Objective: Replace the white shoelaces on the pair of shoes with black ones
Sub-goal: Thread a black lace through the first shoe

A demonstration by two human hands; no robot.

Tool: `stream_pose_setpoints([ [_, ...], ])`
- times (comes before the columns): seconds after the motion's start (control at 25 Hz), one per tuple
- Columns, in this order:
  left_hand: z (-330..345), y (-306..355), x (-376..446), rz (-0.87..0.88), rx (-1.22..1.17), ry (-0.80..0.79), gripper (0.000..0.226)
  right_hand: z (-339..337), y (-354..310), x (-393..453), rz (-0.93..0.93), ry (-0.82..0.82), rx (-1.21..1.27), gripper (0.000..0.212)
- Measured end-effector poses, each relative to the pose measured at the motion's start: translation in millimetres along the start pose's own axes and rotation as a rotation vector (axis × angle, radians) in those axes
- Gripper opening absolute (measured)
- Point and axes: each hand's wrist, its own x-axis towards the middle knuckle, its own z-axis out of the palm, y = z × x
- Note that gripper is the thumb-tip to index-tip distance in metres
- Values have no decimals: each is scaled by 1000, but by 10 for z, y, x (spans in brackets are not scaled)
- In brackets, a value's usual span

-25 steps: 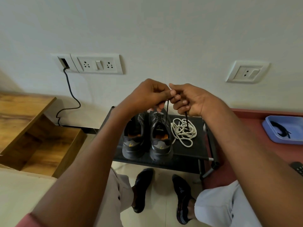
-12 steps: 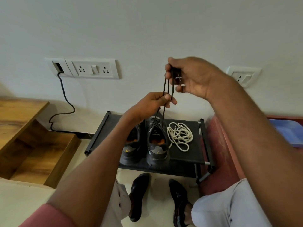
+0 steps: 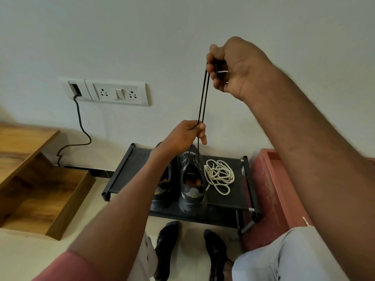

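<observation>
Pinching both ends of the black shoelace (image 3: 203, 98), the right hand (image 3: 231, 65) has risen higher than half a second ago, drawing the two strands taut. Lower down, the left hand's (image 3: 185, 136) fingers (image 3: 200, 129) stay curled round both strands above the right shoe (image 3: 191, 179). Beside it on the black rack (image 3: 223, 201) lie the coiled white shoelaces (image 3: 219, 176), unmoved.

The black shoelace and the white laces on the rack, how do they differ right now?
The black shoelace is pulled taut, two strands rising from the right shoe; the white shoelaces lie slack in a loose heap. The black one is gripped by the right hand and pinched lower by the left hand; the white ones are untouched, beside the shoe on the black rack. Both look like thin round cord.
</observation>
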Motion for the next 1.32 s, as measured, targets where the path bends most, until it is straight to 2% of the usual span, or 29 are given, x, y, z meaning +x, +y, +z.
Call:
stream_pose_setpoints([
  [0.16,-8,-5,34,16,5,-23,38,88,51,-34,-66,29,9,29],
  [0.32,-38,-17,-38,19,-26,25,37,16,279,-65,-210,9,-17,29],
  [0.4,-112,-57,-68,31,-28,82,32,-77,563,-88,-201,-149,-12,30],
  [0.48,-226,-159,-116,1,-9,106,27,-193,1016,-107,-71,-346,-52,33],
  [0.56,-326,-254,-197,-55,-24,69,25,-302,1522,-82,90,-422,-240,34],
  [0.64,-394,-306,-274,-83,-28,13,21,-350,1924,34,197,-390,-541,25],
  [0.72,-425,-311,-318,-73,-46,-48,15,-368,2152,214,138,-291,-899,24],
  [0.76,-424,-306,-331,-61,-66,-77,14,-335,2193,283,93,-248,-976,27],
  [0.84,-405,-298,-335,-33,-111,-119,16,-265,2230,397,137,-236,-844,27],
  [0.92,-374,-267,-324,-2,-148,-156,20,-199,2282,491,358,-291,-550,24],
  [1.0,-366,-223,-320,19,-132,-227,25,-168,2352,530,519,-345,-400,37],
  [1.08,-369,-188,-333,14,-70,-361,34,-166,2429,583,544,-300,-384,43],
  [1.2,-368,-202,-374,-60,61,-553,48,-156,2492,589,497,-217,-383,20],
  [1.32,-451,-222,-421,-249,185,-615,59,-146,2482,568,494,-186,-318,22],
])
